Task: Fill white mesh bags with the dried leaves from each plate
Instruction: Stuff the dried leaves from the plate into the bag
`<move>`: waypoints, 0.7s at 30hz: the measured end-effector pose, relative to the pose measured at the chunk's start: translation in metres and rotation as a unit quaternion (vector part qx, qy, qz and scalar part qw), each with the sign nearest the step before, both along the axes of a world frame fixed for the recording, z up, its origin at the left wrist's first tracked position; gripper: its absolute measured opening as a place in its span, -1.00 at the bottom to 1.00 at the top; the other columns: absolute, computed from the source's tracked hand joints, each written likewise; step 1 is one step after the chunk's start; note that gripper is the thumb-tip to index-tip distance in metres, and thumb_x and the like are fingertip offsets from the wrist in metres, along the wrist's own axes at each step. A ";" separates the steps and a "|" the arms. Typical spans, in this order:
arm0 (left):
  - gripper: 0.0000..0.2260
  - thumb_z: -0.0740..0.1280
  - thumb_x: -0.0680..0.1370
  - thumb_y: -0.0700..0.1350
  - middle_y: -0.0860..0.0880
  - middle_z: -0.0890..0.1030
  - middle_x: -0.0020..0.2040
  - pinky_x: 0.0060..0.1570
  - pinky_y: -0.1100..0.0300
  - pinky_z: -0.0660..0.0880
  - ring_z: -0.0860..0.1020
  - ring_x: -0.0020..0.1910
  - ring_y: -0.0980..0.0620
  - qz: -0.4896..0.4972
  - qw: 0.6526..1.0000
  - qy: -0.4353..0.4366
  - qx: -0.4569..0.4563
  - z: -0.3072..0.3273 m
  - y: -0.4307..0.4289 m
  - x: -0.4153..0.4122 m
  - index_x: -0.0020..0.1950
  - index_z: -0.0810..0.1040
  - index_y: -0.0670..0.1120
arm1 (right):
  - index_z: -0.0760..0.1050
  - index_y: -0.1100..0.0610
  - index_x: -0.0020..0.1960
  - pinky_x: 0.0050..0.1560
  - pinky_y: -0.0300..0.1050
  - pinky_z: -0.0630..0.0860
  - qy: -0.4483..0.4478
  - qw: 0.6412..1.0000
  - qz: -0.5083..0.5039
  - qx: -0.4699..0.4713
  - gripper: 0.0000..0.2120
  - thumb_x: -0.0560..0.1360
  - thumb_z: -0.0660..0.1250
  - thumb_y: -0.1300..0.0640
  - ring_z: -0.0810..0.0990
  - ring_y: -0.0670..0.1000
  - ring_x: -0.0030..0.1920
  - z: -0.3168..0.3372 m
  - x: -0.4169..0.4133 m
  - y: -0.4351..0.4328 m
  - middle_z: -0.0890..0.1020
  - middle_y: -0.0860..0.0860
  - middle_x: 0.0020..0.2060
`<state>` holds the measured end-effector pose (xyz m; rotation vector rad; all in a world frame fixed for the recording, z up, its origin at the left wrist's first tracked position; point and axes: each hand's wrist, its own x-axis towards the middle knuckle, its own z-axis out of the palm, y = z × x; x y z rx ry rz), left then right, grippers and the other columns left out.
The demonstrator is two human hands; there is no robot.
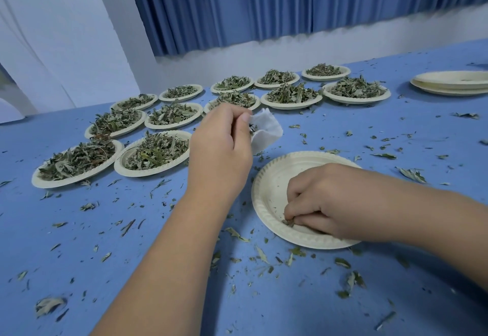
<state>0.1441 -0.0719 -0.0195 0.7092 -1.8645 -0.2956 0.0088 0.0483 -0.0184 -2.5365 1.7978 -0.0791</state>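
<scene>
Pinches last dried leaves (pixel 288 222) on plate (pixel 266 185) with right hand (pixel 330 201), down-right of white mesh bag (pixel 266 129) pinched in left hand (pixel 219 148).

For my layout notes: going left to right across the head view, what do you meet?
Leftmost leaf-filled plate → left hand → white mesh bag → right hand pinching dried leaves → stack of empty plates.

Just bare arms here: left forearm (pixel 169 256) and right forearm (pixel 435 219) uncovered as far up as I can see; thumbnail (pixel 246 117) on the left hand (pixel 220 148) looks short, maybe.
</scene>
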 end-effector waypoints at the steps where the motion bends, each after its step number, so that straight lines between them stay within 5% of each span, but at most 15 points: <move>1: -0.88 0.25 0.62 -0.19 0.24 0.45 -0.26 -0.16 0.53 0.29 0.42 -0.18 0.41 -0.003 1.000 -0.011 0.004 -0.001 -0.001 -0.001 -0.03 0.57 -0.11 | 0.55 -0.16 0.22 -0.11 -0.37 0.32 -0.004 1.000 -0.004 -0.001 -0.72 0.61 0.13 -0.02 0.33 -0.23 -0.12 0.001 0.001 0.001 0.51 -0.21 0.01; 9: -0.88 0.29 0.60 -0.14 0.23 0.48 -0.33 -0.26 0.45 0.32 0.45 -0.27 0.28 -0.011 0.998 -0.042 0.035 -0.005 -0.002 -0.002 -0.08 0.60 -0.06 | 0.61 -0.11 0.15 -0.17 -0.47 0.29 -0.043 0.998 -0.048 -0.017 -0.74 0.59 0.19 0.05 0.40 -0.22 -0.12 0.002 -0.004 -0.001 0.60 -0.18 0.01; 13: -0.88 0.29 0.60 -0.14 0.22 0.49 -0.35 -0.27 0.46 0.31 0.47 -0.28 0.26 -0.014 0.997 -0.060 0.043 -0.004 0.002 -0.003 -0.08 0.61 -0.05 | 0.66 -0.07 0.04 -0.03 -0.23 0.47 -0.089 0.993 -0.072 -0.022 -0.79 0.53 0.27 0.10 0.51 -0.20 -0.12 0.001 -0.006 -0.001 0.63 -0.19 -0.08; 21: -0.88 0.30 0.59 -0.14 0.23 0.50 -0.34 -0.27 0.49 0.32 0.47 -0.28 0.27 -0.022 0.996 -0.064 0.056 -0.002 0.007 -0.004 -0.08 0.62 -0.05 | 0.66 -0.20 -0.22 -0.12 -0.21 0.55 -0.334 0.924 -0.148 -0.110 -0.89 0.36 0.42 0.02 0.62 -0.15 -0.24 0.025 -0.027 0.005 0.67 -0.24 -0.25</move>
